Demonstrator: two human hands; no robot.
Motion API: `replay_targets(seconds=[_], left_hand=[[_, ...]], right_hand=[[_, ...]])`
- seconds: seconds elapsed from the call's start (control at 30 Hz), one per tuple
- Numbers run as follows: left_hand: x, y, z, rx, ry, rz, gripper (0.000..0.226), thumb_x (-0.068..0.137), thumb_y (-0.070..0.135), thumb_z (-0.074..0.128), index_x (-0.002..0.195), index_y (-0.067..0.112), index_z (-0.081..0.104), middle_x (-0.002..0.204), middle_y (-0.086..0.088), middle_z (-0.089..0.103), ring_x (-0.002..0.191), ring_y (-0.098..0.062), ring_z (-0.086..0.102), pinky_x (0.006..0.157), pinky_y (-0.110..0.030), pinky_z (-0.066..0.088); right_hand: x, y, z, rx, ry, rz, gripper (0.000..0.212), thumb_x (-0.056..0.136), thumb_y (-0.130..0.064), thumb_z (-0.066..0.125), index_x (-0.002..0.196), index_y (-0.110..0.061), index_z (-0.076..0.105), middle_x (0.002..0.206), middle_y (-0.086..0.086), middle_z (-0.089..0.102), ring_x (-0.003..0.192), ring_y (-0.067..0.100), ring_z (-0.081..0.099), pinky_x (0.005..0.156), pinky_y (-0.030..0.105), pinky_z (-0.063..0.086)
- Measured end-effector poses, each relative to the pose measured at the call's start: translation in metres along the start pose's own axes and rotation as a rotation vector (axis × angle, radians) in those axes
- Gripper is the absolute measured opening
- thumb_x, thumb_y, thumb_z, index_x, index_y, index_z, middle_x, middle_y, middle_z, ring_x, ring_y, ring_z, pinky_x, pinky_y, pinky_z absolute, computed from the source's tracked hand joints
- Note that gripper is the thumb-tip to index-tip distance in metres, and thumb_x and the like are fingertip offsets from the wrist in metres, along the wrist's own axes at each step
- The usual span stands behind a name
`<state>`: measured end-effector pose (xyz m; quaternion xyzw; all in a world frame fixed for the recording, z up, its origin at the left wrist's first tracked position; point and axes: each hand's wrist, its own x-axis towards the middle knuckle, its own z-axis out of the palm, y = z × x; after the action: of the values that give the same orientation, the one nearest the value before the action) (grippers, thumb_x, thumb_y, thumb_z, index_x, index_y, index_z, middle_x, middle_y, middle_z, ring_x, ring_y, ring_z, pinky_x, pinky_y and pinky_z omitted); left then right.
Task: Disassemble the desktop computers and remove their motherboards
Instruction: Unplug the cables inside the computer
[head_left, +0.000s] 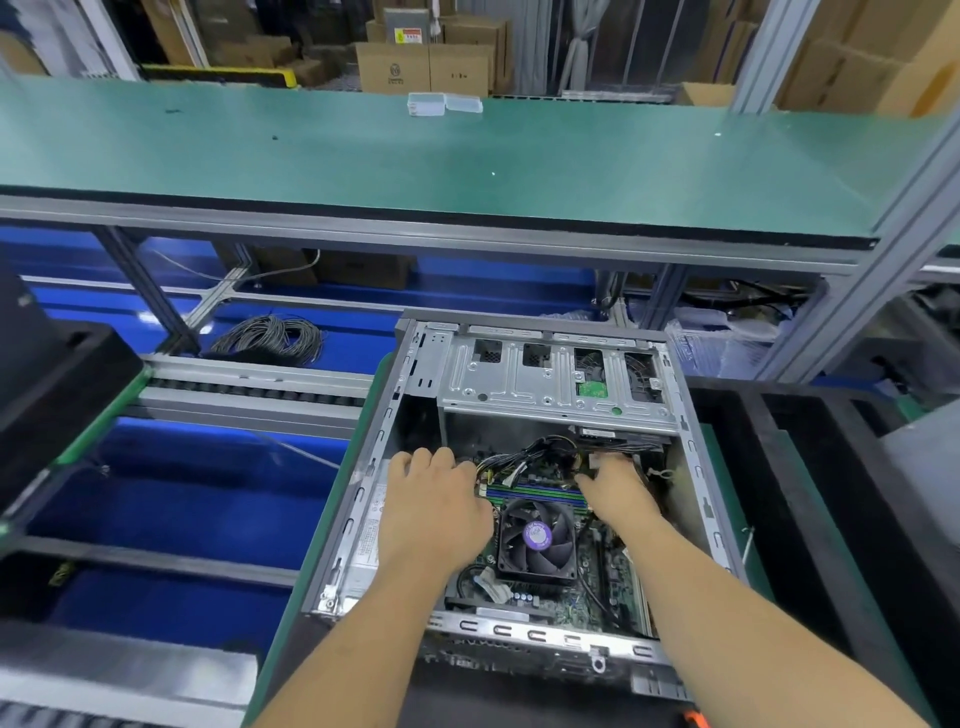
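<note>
An open desktop computer case lies on its side in front of me. Inside it, the green motherboard carries a black cooler fan with a purple label. A bundle of black and yellow cables runs above the memory slots. My left hand reaches into the case left of the fan, its fingers curled down at the cables' left end. My right hand reaches in to the right of the fan, its fingertips hidden among the cables and connectors under the silver drive cage.
A green shelf spans the view above the case, with small clear plastic boxes on it. A coil of grey cable lies at the back left. Black foam trays stand to the right, a black unit to the left.
</note>
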<state>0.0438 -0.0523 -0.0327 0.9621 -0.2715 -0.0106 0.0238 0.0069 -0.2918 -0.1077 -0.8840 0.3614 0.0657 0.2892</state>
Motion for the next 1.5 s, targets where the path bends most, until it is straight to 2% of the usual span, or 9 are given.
replay_targets(seconds=[0.13,0.33,0.63,0.8,0.97,1.13,1.3,1.4,1.5], left_hand=[[-0.001,0.001,-0.001,-0.006,0.014,0.005,0.032,0.089,0.038,0.034,0.099,0.025,0.062,0.095,0.005,0.05,0.095,-0.02,0.043,0.102,-0.039,0.03],[-0.001,0.0,-0.001,-0.016,0.009,0.005,0.032,0.089,0.039,0.036,0.1,0.026,0.062,0.092,0.006,0.043,0.095,-0.02,0.042,0.103,-0.04,0.029],[-0.001,0.002,-0.004,-0.018,-0.004,-0.001,0.029,0.09,0.039,0.036,0.098,0.025,0.06,0.092,0.006,0.045,0.095,-0.02,0.041,0.103,-0.039,0.029],[-0.001,0.002,-0.005,-0.003,-0.014,-0.005,0.028,0.091,0.039,0.036,0.098,0.025,0.06,0.093,0.005,0.045,0.097,-0.02,0.042,0.103,-0.04,0.029],[-0.001,0.003,-0.005,-0.002,-0.011,-0.007,0.031,0.091,0.039,0.036,0.1,0.024,0.061,0.097,0.004,0.05,0.099,-0.021,0.044,0.104,-0.04,0.029],[-0.001,0.003,-0.005,0.022,-0.003,-0.022,0.028,0.094,0.032,0.037,0.108,0.022,0.06,0.104,0.001,0.052,0.102,-0.022,0.045,0.103,-0.04,0.031],[0.0,0.004,-0.005,0.039,-0.006,-0.035,0.024,0.093,0.023,0.044,0.114,0.021,0.054,0.108,0.0,0.051,0.103,-0.023,0.044,0.101,-0.04,0.03],[0.0,0.004,-0.005,0.053,-0.007,-0.04,0.024,0.093,0.024,0.046,0.115,0.021,0.053,0.109,-0.001,0.051,0.105,-0.024,0.044,0.102,-0.04,0.03],[-0.001,0.005,-0.005,0.058,-0.009,-0.037,0.024,0.093,0.026,0.048,0.117,0.021,0.052,0.11,-0.001,0.051,0.106,-0.025,0.044,0.102,-0.041,0.03]], right_hand=[[0.006,-0.005,-0.003,-0.051,-0.031,0.042,0.037,0.1,-0.034,0.053,0.132,-0.015,0.058,0.116,0.015,0.067,0.106,0.032,0.064,0.085,0.039,0.056],[0.013,-0.018,-0.006,-0.146,-0.078,0.068,0.036,0.103,-0.034,0.044,0.12,-0.008,0.063,0.12,0.014,0.065,0.11,0.031,0.061,0.088,0.03,0.051],[0.014,-0.017,-0.002,-0.289,-0.056,0.018,0.025,0.103,-0.027,0.045,0.098,-0.012,0.065,0.083,0.005,0.061,0.087,0.025,0.062,0.071,0.026,0.043],[0.008,-0.015,0.001,-0.172,-0.011,0.003,0.032,0.104,-0.025,0.042,0.118,-0.007,0.064,0.117,0.016,0.064,0.11,0.031,0.061,0.074,0.026,0.034],[0.011,-0.022,-0.004,-0.222,-0.088,0.067,0.028,0.103,-0.021,0.044,0.108,-0.007,0.068,0.099,0.01,0.064,0.082,0.024,0.058,0.069,0.023,0.043],[0.007,-0.018,-0.001,-0.217,-0.062,0.025,0.028,0.103,-0.015,0.042,0.11,-0.004,0.066,0.112,0.015,0.068,0.098,0.029,0.065,0.075,0.027,0.047],[0.01,-0.016,0.001,-0.271,-0.069,0.001,0.024,0.099,-0.009,0.045,0.097,-0.004,0.068,0.089,0.011,0.067,0.076,0.025,0.061,0.066,0.024,0.046],[0.008,-0.018,0.001,-0.313,-0.077,0.014,0.021,0.096,-0.003,0.044,0.092,-0.005,0.064,0.069,0.004,0.051,0.07,0.021,0.054,0.064,0.025,0.042],[0.008,-0.018,0.002,-0.293,-0.054,0.025,0.019,0.095,-0.003,0.045,0.086,-0.008,0.061,0.07,0.005,0.051,0.071,0.022,0.055,0.065,0.026,0.043]])
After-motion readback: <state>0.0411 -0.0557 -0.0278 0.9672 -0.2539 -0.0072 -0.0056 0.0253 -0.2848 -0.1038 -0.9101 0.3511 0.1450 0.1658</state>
